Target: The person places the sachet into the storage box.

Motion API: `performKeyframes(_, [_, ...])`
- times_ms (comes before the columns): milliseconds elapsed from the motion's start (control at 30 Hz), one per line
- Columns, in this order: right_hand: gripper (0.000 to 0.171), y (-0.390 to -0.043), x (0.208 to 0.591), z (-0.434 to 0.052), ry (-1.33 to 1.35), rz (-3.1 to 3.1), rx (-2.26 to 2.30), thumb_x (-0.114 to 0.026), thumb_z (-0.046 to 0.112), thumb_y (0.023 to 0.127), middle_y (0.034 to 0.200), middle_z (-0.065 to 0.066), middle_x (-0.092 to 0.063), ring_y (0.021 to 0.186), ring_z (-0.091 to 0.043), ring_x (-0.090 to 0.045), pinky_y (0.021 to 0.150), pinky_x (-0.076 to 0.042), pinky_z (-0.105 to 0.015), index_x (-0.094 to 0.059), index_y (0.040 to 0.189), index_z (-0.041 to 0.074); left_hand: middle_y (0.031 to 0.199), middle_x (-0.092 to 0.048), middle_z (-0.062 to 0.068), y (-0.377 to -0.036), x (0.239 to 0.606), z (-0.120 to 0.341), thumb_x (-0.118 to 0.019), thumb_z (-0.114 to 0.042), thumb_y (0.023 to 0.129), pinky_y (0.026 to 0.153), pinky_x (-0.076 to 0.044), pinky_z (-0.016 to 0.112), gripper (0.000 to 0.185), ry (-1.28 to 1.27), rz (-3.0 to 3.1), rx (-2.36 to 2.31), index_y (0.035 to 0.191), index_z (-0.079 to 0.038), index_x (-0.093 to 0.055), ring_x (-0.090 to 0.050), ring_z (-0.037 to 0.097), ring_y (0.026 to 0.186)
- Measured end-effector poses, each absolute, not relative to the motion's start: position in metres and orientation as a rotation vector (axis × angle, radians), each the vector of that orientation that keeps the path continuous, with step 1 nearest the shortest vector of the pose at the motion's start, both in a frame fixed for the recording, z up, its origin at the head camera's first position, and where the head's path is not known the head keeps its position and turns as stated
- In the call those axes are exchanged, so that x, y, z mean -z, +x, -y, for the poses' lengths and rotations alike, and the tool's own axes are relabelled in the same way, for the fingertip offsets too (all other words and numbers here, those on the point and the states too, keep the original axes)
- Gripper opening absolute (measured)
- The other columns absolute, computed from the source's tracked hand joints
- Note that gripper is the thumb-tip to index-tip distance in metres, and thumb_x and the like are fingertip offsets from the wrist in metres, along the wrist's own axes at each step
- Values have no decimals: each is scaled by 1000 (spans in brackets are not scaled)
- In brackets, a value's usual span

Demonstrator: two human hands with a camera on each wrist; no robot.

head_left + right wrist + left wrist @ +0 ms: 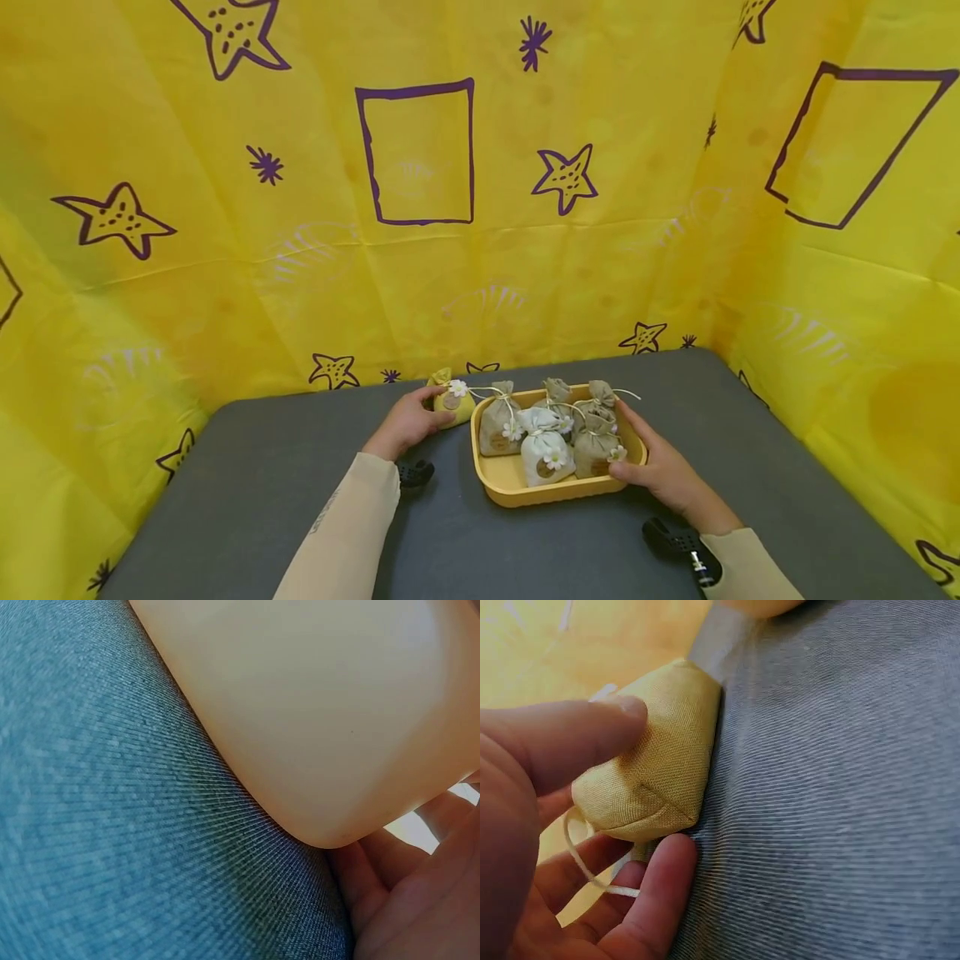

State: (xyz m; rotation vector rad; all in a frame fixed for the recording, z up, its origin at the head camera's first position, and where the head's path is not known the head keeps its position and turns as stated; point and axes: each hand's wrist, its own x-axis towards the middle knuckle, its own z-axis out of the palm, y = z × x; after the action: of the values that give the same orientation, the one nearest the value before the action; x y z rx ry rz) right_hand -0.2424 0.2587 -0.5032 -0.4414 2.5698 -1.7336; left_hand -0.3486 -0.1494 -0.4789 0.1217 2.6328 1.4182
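My left hand (408, 423) holds a small yellow drawstring pouch (454, 407) with a white flower, left of a yellow tray (517, 498). In the left wrist view the thumb presses one side of the pouch (667, 742), the fingers lie around its tied end, and its base is close over the grey cloth. My right hand (667, 467) grips the tray's right end, thumb at the front corner and fingers along the side. Inside the tray stand a white pouch (544, 454) and several grey-brown pouches (498, 427), tied with cords and trimmed with white flowers.
A grey cloth (300, 467) covers the table. Yellow fabric (420, 292) with purple starfish drawings hangs behind it and at both sides. Black wrist mounts (678, 542) sit under the wrists.
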Motion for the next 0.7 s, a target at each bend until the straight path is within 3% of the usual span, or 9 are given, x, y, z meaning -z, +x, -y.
performKeyframes(133, [98, -242, 504, -260, -441, -2566, 1738, -78, 22, 86, 162, -18, -16, 139, -42, -29, 95, -38, -21, -15, 161, 17, 124, -62, 11, -345, 477, 148, -81, -25, 84, 92, -46, 46, 55, 132, -2726, -1273, 134, -13, -62, -57, 26, 104])
performKeyframes(433, [98, -242, 504, -261, -432, -2564, 1720, -77, 22, 87, 162, -18, -16, 139, -43, -29, 95, -36, -19, -14, 162, 19, 115, -64, 5, -303, 460, 171, -84, -20, 79, 90, -47, 48, 44, 299, -2752, -1070, 119, -13, -68, -58, 25, 102])
performKeyframes(533, [98, -242, 503, -261, -414, -2556, 1729, -77, 22, 86, 162, -18, -15, 139, -42, -29, 94, -36, -18, -14, 162, 20, 120, -63, 9, -287, 456, 180, -81, -25, 82, 92, -46, 54, 45, 274, -2694, -1166, 123, -15, -66, -58, 30, 109])
performKeyframes(700, [98, -242, 502, -260, -428, -2560, 1727, -77, 22, 87, 161, -21, -16, 137, -43, -31, 93, -38, -19, -14, 161, 17, 142, -51, 16, -276, 466, 181, -76, -39, 88, 100, -40, 58, 61, 215, -2586, -1427, 141, -16, -57, -50, 40, 127])
